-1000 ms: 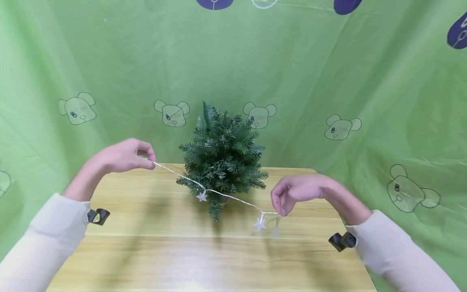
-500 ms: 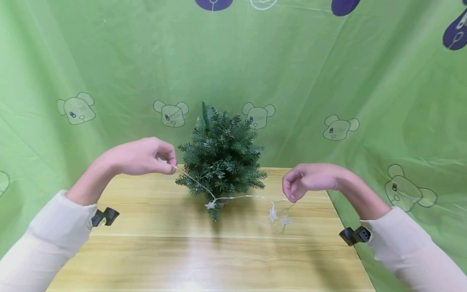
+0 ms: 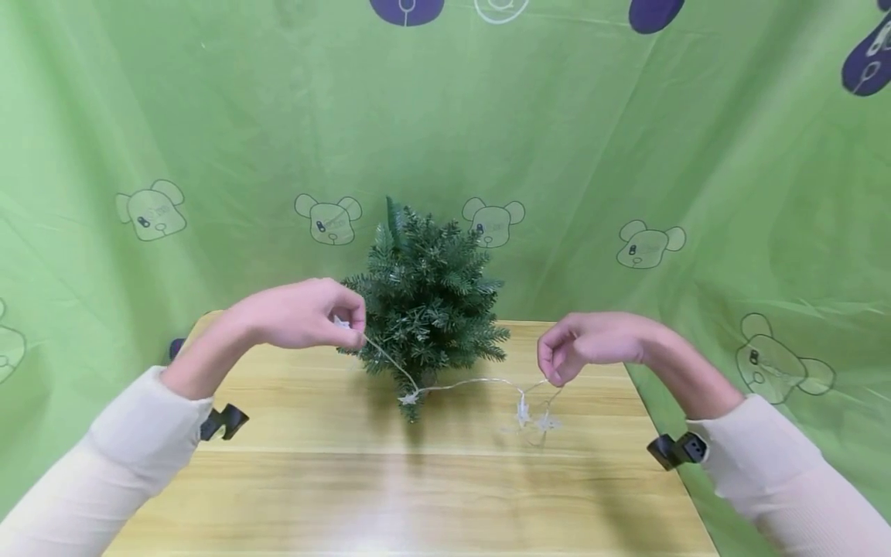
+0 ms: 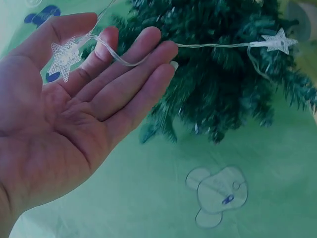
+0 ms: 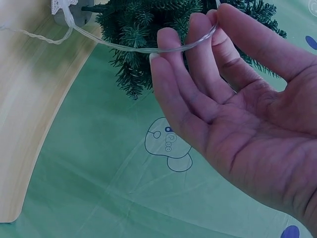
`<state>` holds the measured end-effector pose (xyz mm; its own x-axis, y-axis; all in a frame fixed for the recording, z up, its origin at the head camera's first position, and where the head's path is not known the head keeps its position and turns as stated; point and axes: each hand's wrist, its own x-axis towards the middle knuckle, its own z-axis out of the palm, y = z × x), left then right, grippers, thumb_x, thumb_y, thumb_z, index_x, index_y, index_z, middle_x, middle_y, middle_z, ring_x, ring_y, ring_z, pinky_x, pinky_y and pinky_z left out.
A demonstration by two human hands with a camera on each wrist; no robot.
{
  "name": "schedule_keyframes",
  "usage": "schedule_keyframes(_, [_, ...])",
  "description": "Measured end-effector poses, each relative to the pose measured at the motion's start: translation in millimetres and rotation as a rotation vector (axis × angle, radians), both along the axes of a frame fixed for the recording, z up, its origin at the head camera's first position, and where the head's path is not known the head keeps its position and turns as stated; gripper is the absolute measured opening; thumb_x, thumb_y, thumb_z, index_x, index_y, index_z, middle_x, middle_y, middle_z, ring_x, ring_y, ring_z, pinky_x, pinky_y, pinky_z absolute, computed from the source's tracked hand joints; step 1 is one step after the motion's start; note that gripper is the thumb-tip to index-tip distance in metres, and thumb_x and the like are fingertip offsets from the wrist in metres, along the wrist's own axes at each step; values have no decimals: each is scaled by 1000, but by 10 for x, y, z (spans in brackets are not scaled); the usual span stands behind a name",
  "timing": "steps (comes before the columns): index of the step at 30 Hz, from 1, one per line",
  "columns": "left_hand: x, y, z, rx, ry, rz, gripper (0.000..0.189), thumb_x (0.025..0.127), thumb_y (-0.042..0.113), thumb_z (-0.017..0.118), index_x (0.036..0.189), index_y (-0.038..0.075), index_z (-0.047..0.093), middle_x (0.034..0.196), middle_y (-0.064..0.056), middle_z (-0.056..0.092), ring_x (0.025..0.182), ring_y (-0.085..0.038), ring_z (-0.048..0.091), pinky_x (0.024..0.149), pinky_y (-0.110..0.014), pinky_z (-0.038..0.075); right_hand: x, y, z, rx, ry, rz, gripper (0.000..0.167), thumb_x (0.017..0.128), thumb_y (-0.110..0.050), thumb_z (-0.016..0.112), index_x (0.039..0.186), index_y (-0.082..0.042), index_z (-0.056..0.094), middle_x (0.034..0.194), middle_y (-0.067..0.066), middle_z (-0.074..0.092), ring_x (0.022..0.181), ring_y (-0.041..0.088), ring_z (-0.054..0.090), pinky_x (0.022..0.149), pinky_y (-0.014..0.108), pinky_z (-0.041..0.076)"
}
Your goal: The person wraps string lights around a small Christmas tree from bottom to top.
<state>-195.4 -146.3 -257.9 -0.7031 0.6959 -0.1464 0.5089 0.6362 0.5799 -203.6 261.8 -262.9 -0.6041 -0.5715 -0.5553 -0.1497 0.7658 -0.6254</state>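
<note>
A small artificial Christmas tree [image 3: 433, 298] stands on the table, with a string of star lights [image 3: 480, 380] slung across its lower front. My left hand [image 3: 306, 313] pinches the clear cord between thumb and index finger, overlapping the tree's left side in the head view. One star [image 4: 66, 59] hangs by that palm; another star [image 4: 278, 40] lies farther along the cord. To the right of the tree, my right hand [image 3: 599, 339] pinches the cord with thumb and index finger. Below it dangle two translucent stars [image 3: 523, 410]. Between the hands the cord sags.
The wooden table [image 3: 418, 495] ends on the right beside the draped green cloth [image 3: 585, 100], which bears printed bear heads. In the right wrist view, a grey tree base [image 5: 73, 16] shows near the table's edge. Each sleeve carries a small black camera [image 3: 677, 450].
My left hand has moved right, up to the tree. My right hand shifted slightly right and up, then held still. The cord, nearly straight before, now hangs slack with its middle star lower.
</note>
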Motion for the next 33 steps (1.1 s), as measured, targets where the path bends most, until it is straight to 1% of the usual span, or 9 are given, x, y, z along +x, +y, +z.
schedule_keyframes(3, [3, 86, -63, 13, -30, -24, 10, 92, 24, 63, 87, 16, 64, 91, 4, 69, 89, -13, 63, 81, -33, 52, 0, 8, 12, -11, 1, -5, 16, 84, -14, 70, 96, -4, 65, 91, 6, 66, 94, 27, 61, 98, 47, 44])
schedule_keyframes(7, [9, 189, -132, 12, -78, -20, 9, 92, 20, 62, 86, 16, 67, 84, 6, 68, 78, -11, 58, 75, -31, 50, 5, 28, 36, -24, 2, -4, 17, 85, -14, 70, 97, -3, 65, 91, 7, 66, 93, 26, 61, 97, 44, 45])
schedule_keyframes(10, [0, 247, -158, -7, -75, -22, 11, 94, 20, 64, 88, 18, 73, 81, 9, 70, 74, -10, 58, 73, -30, 51, 13, 50, 64, -29, -1, -9, 17, 86, -15, 70, 97, -4, 66, 90, 7, 65, 92, 26, 61, 96, 43, 44])
schedule_keyframes(15, [-15, 320, -124, -13, -42, -24, 15, 96, 24, 67, 100, 20, 80, 95, 7, 77, 88, -9, 70, 83, -31, 58, 26, 109, 127, -32, -6, -45, 16, 86, -14, 70, 97, -4, 65, 89, 7, 65, 92, 27, 61, 97, 43, 44])
schedule_keyframes(17, [-15, 356, -102, -6, -42, -5, 16, 95, 24, 68, 104, 19, 80, 100, 4, 78, 87, -9, 70, 81, -31, 59, 31, 135, 159, -29, 1, -52, 16, 86, -15, 70, 97, -4, 65, 89, 8, 66, 93, 27, 61, 97, 44, 44])
schedule_keyframes(19, [-17, 398, -90, 7, -30, 18, 17, 95, 22, 68, 107, 17, 80, 99, 4, 78, 84, -8, 70, 79, -30, 59, 36, 159, 193, -26, 9, -56, 18, 86, -16, 70, 97, -4, 64, 89, 8, 66, 94, 28, 62, 98, 44, 44])
schedule_keyframes(23, [-26, 483, -107, 44, 16, 55, 17, 95, 17, 67, 106, 13, 79, 88, 5, 77, 75, -11, 69, 72, -28, 58, 46, 195, 247, -17, 25, -54, 19, 88, -18, 70, 98, -3, 65, 91, 9, 67, 96, 29, 63, 100, 46, 44])
schedule_keyframes(27, [-10, 598, -144, 55, 89, 79, 13, 92, 14, 70, 101, 11, 80, 87, 5, 77, 77, -10, 70, 75, -27, 59, 64, 220, 273, -10, 28, -61, 21, 88, -19, 70, 99, -2, 64, 90, 7, 67, 97, 29, 63, 100, 46, 44])
schedule_keyframes(33, [51, 771, -214, 21, 221, 108, 10, 90, 9, 71, 93, 9, 80, 85, 0, 78, 76, -10, 71, 78, -28, 61, 91, 241, 292, -17, 23, -66, 21, 88, -18, 69, 99, -2, 64, 91, 9, 67, 95, 27, 63, 97, 43, 44])
